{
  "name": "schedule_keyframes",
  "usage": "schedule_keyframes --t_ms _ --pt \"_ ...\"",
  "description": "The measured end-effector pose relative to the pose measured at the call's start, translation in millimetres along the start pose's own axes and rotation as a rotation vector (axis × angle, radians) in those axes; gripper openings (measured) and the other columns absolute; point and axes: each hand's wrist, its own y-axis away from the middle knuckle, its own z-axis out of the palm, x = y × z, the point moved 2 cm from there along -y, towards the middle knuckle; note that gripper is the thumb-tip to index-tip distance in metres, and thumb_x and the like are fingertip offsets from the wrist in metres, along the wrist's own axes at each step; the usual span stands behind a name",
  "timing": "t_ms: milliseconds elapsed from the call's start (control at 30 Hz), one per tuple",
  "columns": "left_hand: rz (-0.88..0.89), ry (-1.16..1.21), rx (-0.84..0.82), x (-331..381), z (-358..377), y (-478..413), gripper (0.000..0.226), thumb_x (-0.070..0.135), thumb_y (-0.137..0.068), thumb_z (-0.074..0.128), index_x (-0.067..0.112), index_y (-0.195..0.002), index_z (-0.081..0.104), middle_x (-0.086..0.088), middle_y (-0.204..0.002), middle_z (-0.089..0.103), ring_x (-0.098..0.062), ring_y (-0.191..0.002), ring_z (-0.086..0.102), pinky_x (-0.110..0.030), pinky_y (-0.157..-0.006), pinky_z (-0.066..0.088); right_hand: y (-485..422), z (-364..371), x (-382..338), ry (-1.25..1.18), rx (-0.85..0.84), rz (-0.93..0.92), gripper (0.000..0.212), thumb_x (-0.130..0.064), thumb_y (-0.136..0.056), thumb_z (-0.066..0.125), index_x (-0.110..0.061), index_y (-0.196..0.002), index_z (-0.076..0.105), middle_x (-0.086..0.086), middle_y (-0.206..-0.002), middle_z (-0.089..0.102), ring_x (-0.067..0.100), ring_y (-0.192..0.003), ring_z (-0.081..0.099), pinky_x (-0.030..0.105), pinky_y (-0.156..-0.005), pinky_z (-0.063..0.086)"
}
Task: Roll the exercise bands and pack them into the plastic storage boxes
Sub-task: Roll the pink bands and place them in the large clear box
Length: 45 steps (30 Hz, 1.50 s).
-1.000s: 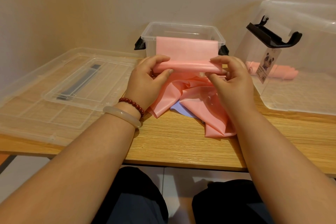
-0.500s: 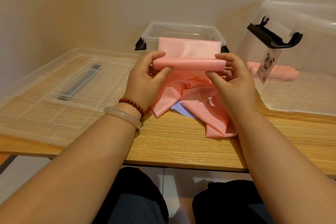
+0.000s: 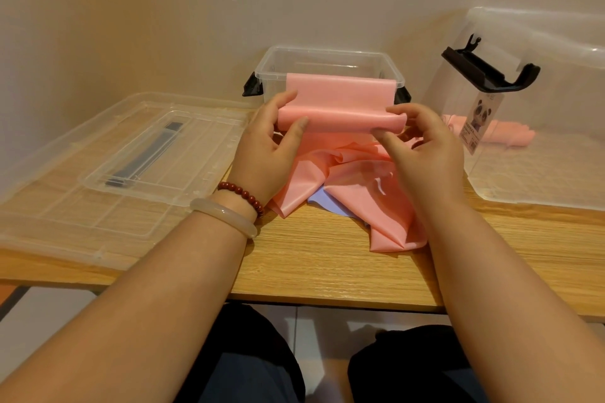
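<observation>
The rolling step is in hand: the first turn of the pink exercise band is pinched at one edge by the left hand and at the other by the right hand, just in front of the small storage box. Its loose tail is heaped on the table. Even turning at both edges, under steady tension, is judged to be called for next.

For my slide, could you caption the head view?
Left hand and right hand roll a pink exercise band before a clear plastic box.
</observation>
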Motion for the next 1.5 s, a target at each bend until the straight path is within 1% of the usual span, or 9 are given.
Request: schedule_keyframes --t_ms 133,200,300,433,733,1067,1233,1400,1500 --pt "-0.001 -0.062 0.034 6 0 -2 0.037 0.032 -0.097 0.053 0.034 -0.133 0.047 0.011 -0.116 0.042 -0.02 -0.112 0.05 -0.03 -0.098 0.045 -8 -2 -9 0.177 -0.041 -0.036 0.021 -0.029 -0.087 0.068 -0.027 -0.108 0.066 -0.015 -0.09 0.058 0.01 -0.086 0.053 0.028 -0.074 0.045" --pt "-0.026 -0.085 0.046 6 0 -4 0.039 0.032 -0.096 0.054 0.032 -0.135 0.047 0.008 -0.117 0.036 -0.016 -0.116 0.046 -0.019 -0.1 0.038 -11 -2 -13 0.211 -0.081 -0.013 0.021 -0.029 -0.087 0.067 -0.027 -0.108 0.066 -0.011 -0.093 0.06 0.014 -0.092 0.054 0.031 -0.076 0.045" --pt "-0.027 -0.051 0.043 7 -2 -4 0.039 0.031 -0.097 0.052 0.028 -0.135 0.047 0.004 -0.124 0.044 -0.01 -0.111 0.05 -0.004 -0.085 0.038 -11 -4 -13 0.145 -0.13 0.015 0.019 -0.028 -0.088 0.068 -0.029 -0.107 0.067 -0.015 -0.092 0.062 0.004 -0.087 0.054 0.016 -0.071 0.041" --pt "-0.061 0.067 0.055 6 -2 -3 0.029 0.027 -0.097 0.054 0.036 -0.122 0.044 0.005 -0.112 0.06 -0.005 -0.094 0.059 -0.008 -0.07 0.048 -10 0 -10 0.078 -0.17 0.048 0.017 -0.03 -0.091 0.065 -0.028 -0.108 0.066 -0.01 -0.1 0.062 0.001 -0.087 0.055 0.014 -0.069 0.041" --pt "-0.101 0.11 0.034 -6 0 0 0.025 0.03 -0.093 0.061 0.044 -0.113 0.054 0.003 -0.118 0.059 -0.016 -0.103 0.061 -0.037 -0.087 0.056 -1 2 -8 -0.173 -0.143 0.149 0.034 -0.019 -0.085 0.07 -0.031 -0.115 0.061 -0.012 -0.105 0.065 0.004 -0.092 0.064 0.041 -0.081 0.058" --pt "-0.113 0.182 0.002 0 -1 2 0.038 0.014 -0.09 0.065 0.033 -0.12 0.051 0.009 -0.115 0.058 0.001 -0.101 0.059 -0.016 -0.082 0.052 -2 2 1 -0.099 -0.134 0.121 0.024 -0.027 -0.089 0.067 -0.031 -0.112 0.063 -0.018 -0.097 0.063 0.002 -0.088 0.061 0.035 -0.079 0.056" --pt "-0.128 0.159 0.064 0 -2 2 0.026 0.023 -0.09 0.066 0.033 -0.111 0.056 0.011 -0.104 0.061 0.002 -0.091 0.059 -0.011 -0.073 0.05 0 2 1 -0.111 -0.099 0.116 0.017 -0.032 -0.094 0.06 -0.031 -0.111 0.061 -0.012 -0.096 0.062 0.003 -0.087 0.058 0.021 -0.067 0.049" --pt "-0.129 0.121 0.081 1 -2 2 0.02 0.026 -0.092 0.063 0.035 -0.108 0.056 0.006 -0.104 0.061 -0.004 -0.09 0.059 -0.006 -0.064 0.047 2 2 0 -0.128 -0.142 0.117 0.019 -0.035 -0.094 0.058 -0.034 -0.113 0.061 -0.015 -0.099 0.062 0.003 -0.09 0.059 0.024 -0.071 0.054" --pt "-0.118 0.107 0.077 -1 -3 2 0.02 0.028 -0.091 0.063 0.034 -0.109 0.058 0.006 -0.107 0.062 -0.009 -0.093 0.06 -0.015 -0.071 0.053 2 3 0 -0.116 -0.162 0.091 0.028 -0.03 -0.091 0.065 -0.034 -0.117 0.058 -0.015 -0.099 0.061 0.004 -0.09 0.061 0.022 -0.07 0.055"
